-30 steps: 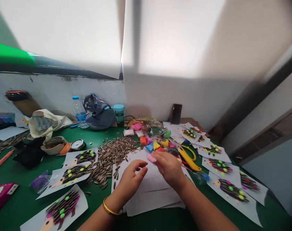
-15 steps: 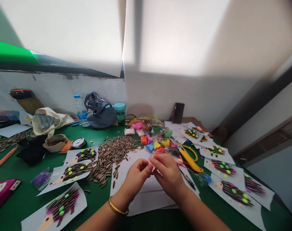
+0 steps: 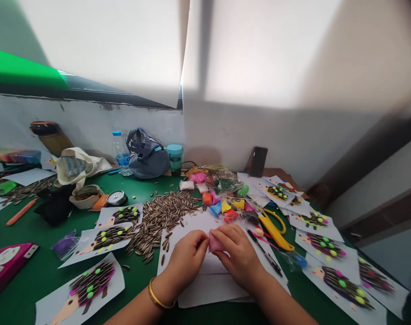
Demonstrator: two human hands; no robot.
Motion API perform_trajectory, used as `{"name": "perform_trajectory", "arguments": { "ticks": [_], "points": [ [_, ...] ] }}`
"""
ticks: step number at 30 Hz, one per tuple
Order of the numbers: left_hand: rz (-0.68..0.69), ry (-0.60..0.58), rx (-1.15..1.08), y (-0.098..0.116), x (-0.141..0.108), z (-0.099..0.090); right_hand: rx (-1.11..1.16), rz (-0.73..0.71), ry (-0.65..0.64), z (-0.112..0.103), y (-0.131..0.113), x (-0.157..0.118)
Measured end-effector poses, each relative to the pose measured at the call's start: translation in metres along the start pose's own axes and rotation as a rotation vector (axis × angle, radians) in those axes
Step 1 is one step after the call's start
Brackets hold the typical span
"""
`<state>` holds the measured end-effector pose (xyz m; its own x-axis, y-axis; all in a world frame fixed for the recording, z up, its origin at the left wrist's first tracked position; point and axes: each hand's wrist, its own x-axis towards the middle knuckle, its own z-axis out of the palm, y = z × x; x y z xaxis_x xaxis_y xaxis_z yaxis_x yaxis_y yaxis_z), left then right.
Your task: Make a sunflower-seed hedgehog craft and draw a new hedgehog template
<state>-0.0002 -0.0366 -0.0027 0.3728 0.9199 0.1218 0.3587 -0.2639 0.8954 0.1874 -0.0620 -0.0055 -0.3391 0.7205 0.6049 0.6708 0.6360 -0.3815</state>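
Over the white paper [image 3: 208, 282], a small lump of pink clay [image 3: 215, 243], perhaps in its plastic wrapper, sits between my hands. The fingers and thumb of my right hand [image 3: 237, 253] are closed on it. My left hand [image 3: 187, 255], below a gold bangle [image 3: 157, 298], has thumb and fingertips pinched at the lump's left edge. A heap of striped sunflower seeds [image 3: 161, 214] lies left of the paper. Beyond my fingers are small coloured clay packets [image 3: 230, 215]. A black pen [image 3: 266, 253] rests on the paper beside my right wrist.
Hedgehog pictures made with seeds lie at left [image 3: 90, 289] and right [image 3: 341, 282]. Yellow-handled scissors [image 3: 276, 232] are to the right. Along the wall stand a phone [image 3: 259, 161], a blue bag [image 3: 147, 158], a teal-lidded cup [image 3: 175, 160] and a water bottle [image 3: 120, 155].
More of the pink lump shows between my fingers now. My left hand's fingertips have shifted to its left edge. The whole view has turned slightly left.
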Motion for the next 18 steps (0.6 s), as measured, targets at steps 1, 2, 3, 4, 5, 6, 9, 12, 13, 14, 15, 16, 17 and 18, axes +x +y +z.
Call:
{"name": "perform_trajectory", "arguments": {
  "ticks": [1, 2, 3, 4, 5, 6, 9, 12, 13, 14, 15, 16, 17, 18],
  "points": [
    [0.004, -0.011, 0.006, 0.0001, -0.0006, -0.0002, 0.019, -0.006, 0.0, -0.0001, -0.0005, -0.0002],
    [0.0, -0.037, -0.023, 0.0004, -0.001, -0.0003, 0.041, -0.006, 0.0, -0.0003, -0.0009, -0.0005],
    [-0.011, -0.07, -0.081, 0.001, -0.0012, -0.0004, 0.067, -0.001, 0.002, -0.0007, -0.0014, -0.001],
    [-0.023, -0.107, -0.155, 0.0018, -0.0011, -0.0008, 0.092, 0.008, 0.004, -0.001, -0.0017, -0.0015],
    [-0.037, -0.142, -0.234, 0.0029, -0.0011, -0.0014, 0.115, 0.017, 0.006, -0.0014, -0.0021, -0.0022],
    [-0.051, -0.172, -0.305, 0.0043, -0.001, -0.0024, 0.134, 0.025, 0.006, -0.0017, -0.0022, -0.0029],
    [-0.079, -0.215, -0.421, 0.0078, -0.0009, -0.0058, 0.162, 0.026, -0.003, -0.0023, -0.0021, -0.0047],
    [-0.068, -0.204, -0.389, 0.0078, -0.0008, -0.0073, 0.142, 0.016, -0.016, -0.0019, -0.0015, -0.0052],
    [-0.057, -0.191, -0.368, 0.0069, -0.0007, -0.007, 0.134, 0.016, -0.019, -0.0016, -0.0015, -0.005],
    [-0.047, -0.176, -0.351, 0.006, -0.0007, -0.0065, 0.129, 0.016, -0.022, -0.0013, -0.0016, -0.0046],
    [-0.037, -0.164, -0.336, 0.0051, -0.0008, -0.0057, 0.13, 0.015, -0.026, -0.0011, -0.0019, -0.0042],
    [-0.03, -0.153, -0.325, 0.0045, -0.0009, -0.0048, 0.136, 0.013, -0.029, -0.0009, -0.0023, -0.0037],
    [-0.024, -0.147, -0.316, 0.0043, -0.0012, -0.0039, 0.142, 0.008, -0.032, -0.0008, -0.0028, -0.0033],
    [-0.02, -0.144, -0.31, 0.0046, -0.0016, -0.003, 0.147, 0.001, -0.029, -0.0008, -0.0033, -0.0028]
  ]
}}
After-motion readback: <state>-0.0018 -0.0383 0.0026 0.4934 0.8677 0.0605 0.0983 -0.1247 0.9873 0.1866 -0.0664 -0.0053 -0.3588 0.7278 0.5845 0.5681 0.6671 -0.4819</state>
